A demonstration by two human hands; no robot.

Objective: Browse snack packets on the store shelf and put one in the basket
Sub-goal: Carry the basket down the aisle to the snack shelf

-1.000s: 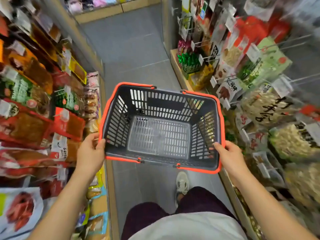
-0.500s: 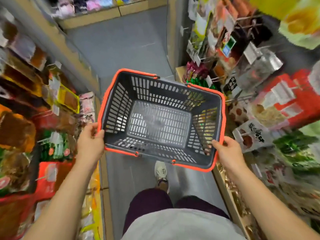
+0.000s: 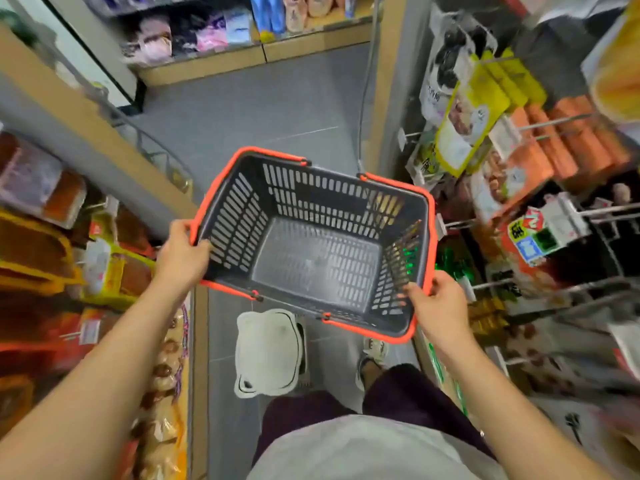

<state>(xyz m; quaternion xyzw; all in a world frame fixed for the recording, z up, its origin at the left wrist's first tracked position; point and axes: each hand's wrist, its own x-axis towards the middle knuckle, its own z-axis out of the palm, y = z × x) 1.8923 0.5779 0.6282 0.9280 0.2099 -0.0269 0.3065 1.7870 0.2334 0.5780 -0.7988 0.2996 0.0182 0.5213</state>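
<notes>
Between shelves w/ snack packets, basket held.
L hand & R hand both grip its rim, fingers curled; nothing inside.

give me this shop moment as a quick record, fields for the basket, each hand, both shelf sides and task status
basket: dark grey with an orange rim, held over the aisle floor, no packet inside
left hand: grips the rim at the near left corner
right hand: grips the rim at the near right corner
right side: yellow packets and orange packets hang in rows
left side: snack packets, blurred
task status: nothing picked yet, both hands busy with the basket
</notes>
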